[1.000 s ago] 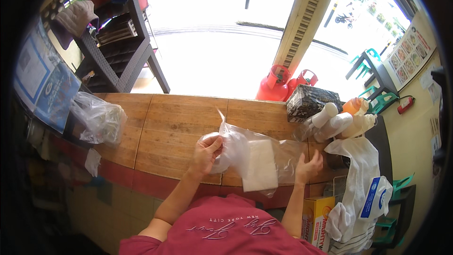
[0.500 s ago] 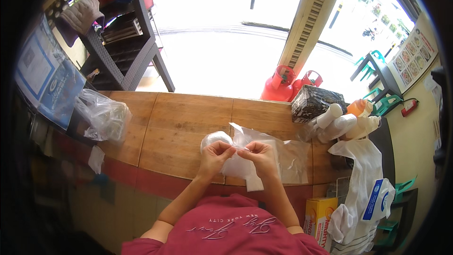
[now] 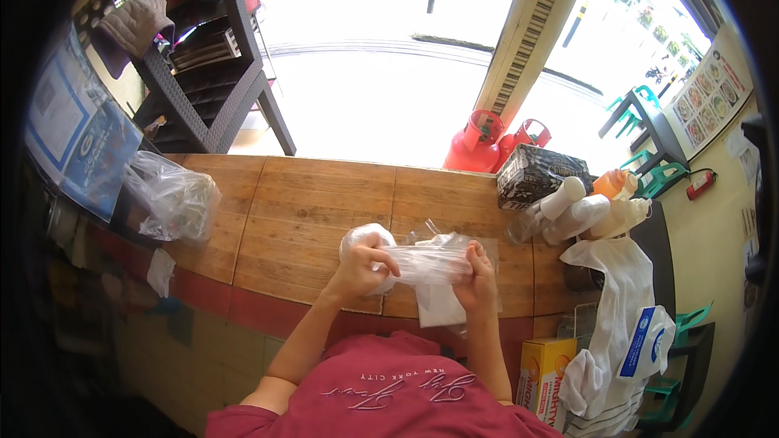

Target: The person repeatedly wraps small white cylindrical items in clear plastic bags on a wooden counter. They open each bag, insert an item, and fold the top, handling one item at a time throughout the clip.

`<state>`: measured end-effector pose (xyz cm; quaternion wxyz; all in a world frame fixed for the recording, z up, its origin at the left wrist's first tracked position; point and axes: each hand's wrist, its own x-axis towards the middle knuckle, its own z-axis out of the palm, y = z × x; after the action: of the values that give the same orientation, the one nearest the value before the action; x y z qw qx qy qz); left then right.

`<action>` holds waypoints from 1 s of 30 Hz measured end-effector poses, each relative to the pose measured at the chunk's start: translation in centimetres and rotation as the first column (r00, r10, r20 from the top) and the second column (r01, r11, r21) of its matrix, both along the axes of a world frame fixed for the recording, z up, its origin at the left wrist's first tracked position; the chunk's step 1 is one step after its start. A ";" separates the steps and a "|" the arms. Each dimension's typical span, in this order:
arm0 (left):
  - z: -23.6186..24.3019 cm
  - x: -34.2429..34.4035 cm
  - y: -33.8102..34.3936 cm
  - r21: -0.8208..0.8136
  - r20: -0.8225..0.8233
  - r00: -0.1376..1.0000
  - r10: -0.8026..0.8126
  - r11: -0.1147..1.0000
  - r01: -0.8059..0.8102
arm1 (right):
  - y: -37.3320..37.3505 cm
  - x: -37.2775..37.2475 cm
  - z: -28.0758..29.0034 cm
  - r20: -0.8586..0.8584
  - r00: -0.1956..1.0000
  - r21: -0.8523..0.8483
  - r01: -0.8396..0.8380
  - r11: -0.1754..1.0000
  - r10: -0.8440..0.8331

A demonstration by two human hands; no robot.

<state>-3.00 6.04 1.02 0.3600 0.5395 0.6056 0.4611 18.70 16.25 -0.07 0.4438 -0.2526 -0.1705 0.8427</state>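
Observation:
A thin clear plastic bag [image 3: 430, 266] is pulled taut and creased between my two hands over the wooden table. My left hand [image 3: 363, 268] pinches its left end, while my right hand [image 3: 479, 277] grips the other end between thumb and fingers. Just behind my left hand sits a white rounded bundle [image 3: 357, 237], partly hidden by that hand; what it contains cannot be made out. Beneath the stretched plastic lies a flat white sheet [image 3: 439, 307], its lower part showing at the table's near edge. More clear plastic lies behind and to the right of it.
The wooden table [image 3: 308, 195] spans the front. A filled plastic bag [image 3: 174, 199] stands at its left end. To the right are a black box [image 3: 542, 177], several bottles [image 3: 580, 219], a white cloth [image 3: 613, 276] and a yellow box [image 3: 544, 373]. Red gas cylinders [image 3: 473, 144] stand beyond.
My hands were close together, pinching the plastic; now they are apart, the right one moved right, and the plastic is stretched between them. The clear plastic lying on the right is now less spread out.

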 end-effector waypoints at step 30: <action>7.1 -1.4 3.5 0.177 -0.691 0.656 0.302 0.952 -0.252 | -0.7 -1.2 3.2 0.494 0.778 0.726 -0.123 0.677 -0.389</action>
<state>-4.42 9.51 8.08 0.0060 0.5880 0.7566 0.2860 17.54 15.58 3.09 0.4899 -0.3275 -0.6027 0.5380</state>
